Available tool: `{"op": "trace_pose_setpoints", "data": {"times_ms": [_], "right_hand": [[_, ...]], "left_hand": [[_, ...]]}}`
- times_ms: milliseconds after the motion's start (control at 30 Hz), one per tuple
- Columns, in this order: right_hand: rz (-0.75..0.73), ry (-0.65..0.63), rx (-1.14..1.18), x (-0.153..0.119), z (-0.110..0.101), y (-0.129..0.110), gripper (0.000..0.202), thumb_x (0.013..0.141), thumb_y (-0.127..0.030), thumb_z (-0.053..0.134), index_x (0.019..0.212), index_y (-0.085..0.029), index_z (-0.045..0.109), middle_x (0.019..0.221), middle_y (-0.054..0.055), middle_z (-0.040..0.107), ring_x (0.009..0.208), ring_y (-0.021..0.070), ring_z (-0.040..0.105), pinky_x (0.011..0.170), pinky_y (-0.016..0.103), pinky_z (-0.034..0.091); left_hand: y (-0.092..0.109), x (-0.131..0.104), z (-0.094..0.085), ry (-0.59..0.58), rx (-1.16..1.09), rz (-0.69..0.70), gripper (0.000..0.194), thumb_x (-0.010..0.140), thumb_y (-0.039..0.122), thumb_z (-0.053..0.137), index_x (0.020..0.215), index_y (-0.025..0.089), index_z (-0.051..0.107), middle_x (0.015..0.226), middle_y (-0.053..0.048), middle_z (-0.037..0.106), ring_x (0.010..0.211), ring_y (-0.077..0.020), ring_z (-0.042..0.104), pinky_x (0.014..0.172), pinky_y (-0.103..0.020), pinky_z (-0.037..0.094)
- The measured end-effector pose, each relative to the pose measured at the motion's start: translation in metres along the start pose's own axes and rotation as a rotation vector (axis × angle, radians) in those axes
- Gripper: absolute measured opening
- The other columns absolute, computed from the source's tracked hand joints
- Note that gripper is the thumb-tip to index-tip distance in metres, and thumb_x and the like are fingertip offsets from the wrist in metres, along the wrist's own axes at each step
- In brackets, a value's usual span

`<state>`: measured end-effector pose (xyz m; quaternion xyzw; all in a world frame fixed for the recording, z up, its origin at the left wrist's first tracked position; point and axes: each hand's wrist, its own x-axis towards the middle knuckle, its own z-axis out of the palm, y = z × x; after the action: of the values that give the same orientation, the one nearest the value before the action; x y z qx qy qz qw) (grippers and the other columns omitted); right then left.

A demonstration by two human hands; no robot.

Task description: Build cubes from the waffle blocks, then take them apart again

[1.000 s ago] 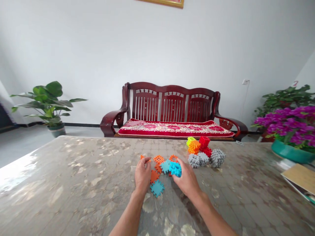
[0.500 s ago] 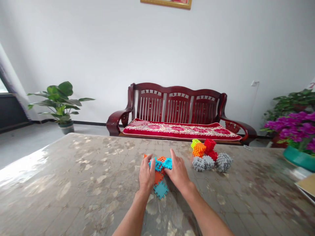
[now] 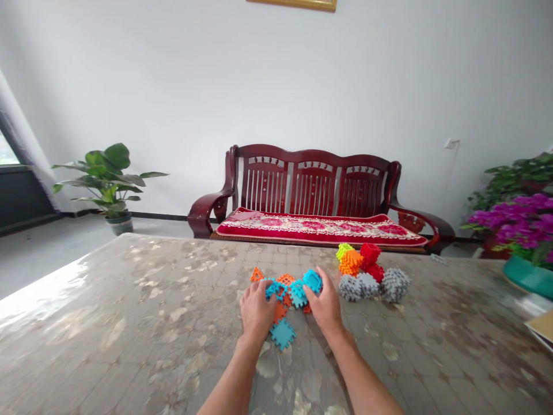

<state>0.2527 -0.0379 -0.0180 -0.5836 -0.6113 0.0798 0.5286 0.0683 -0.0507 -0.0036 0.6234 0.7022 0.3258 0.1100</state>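
Note:
My right hand (image 3: pixel 325 306) grips a bright blue square interlocking tile (image 3: pixel 313 280) between thumb and fingers, tilted up off the table. Another blue toothed piece (image 3: pixel 298 294) sits just left of it. My left hand (image 3: pixel 257 309) closes round a blue interlocking piece (image 3: pixel 272 289), partly covered by the fingers. An orange lattice piece (image 3: pixel 286 279) shows behind, between the hands. Closer in lie an orange tile (image 3: pixel 280 312) and a flat teal toothed tile (image 3: pixel 283 334). A small orange triangle (image 3: pixel 257 274) is beyond my left fingers. Part of a red-orange piece (image 3: pixel 307 309) shows below my right thumb.
To the right stand bumpy built clusters: yellow-green (image 3: pixel 344 251), orange (image 3: pixel 351 263), red (image 3: pixel 370 256) and grey (image 3: pixel 396 285). A teal pot (image 3: pixel 527 275) with purple flowers is at the table's right end. Behind the table (image 3: pixel 129 323) stands a wooden bench (image 3: pixel 313 190).
My right hand has moved right with a blue tile, away from my left hand. More blue pieces now show between the hands, and the orange triangle is uncovered.

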Motion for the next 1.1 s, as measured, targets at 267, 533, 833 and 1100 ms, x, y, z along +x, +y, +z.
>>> {"op": "trace_pose_setpoints", "data": {"times_ms": [267,533,833,1100], "right_hand": [[0.058,0.095,0.0,0.005,0.0,0.021,0.057,0.083,-0.044,0.052,0.131,-0.013,0.049,0.13,0.017,0.057,0.119,0.027,0.053,0.102,0.043,0.041],[-0.106,0.141,-0.194,0.002,-0.001,0.024,0.049,0.081,-0.029,0.051,0.128,-0.017,0.051,0.126,0.015,0.057,0.119,0.028,0.05,0.1,0.048,0.04],[-0.36,-0.331,-0.123,-0.02,-0.014,-0.035,0.01,0.083,-0.02,0.058,0.089,-0.024,0.065,0.087,0.001,0.067,0.084,0.0169,0.061,0.078,0.029,0.045],[-0.306,-0.635,-0.246,-0.037,-0.018,-0.068,0.047,0.06,-0.044,0.08,0.098,-0.024,0.058,0.1,0.001,0.062,0.094,0.021,0.057,0.077,0.029,0.041]], "left_hand": [[-0.001,0.001,-0.007,0.06,0.017,-0.111,0.035,0.08,0.018,0.047,0.107,0.029,0.066,0.114,-0.003,0.068,0.107,-0.0258,0.057,0.097,-0.045,0.035],[0.009,-0.007,-0.009,0.148,0.059,0.101,0.024,0.085,0.026,0.053,0.104,0.029,0.068,0.113,-0.002,0.068,0.11,-0.0227,0.054,0.103,-0.041,0.031],[-0.002,0.003,-0.006,0.025,-0.042,-0.065,0.032,0.084,0.023,0.048,0.11,0.028,0.066,0.112,-0.002,0.07,0.11,-0.0226,0.059,0.101,-0.04,0.035],[-0.006,0.007,-0.007,-0.024,-0.028,-0.103,0.036,0.081,0.02,0.047,0.109,0.029,0.067,0.109,-0.002,0.072,0.109,-0.0237,0.06,0.098,-0.039,0.038]]}}
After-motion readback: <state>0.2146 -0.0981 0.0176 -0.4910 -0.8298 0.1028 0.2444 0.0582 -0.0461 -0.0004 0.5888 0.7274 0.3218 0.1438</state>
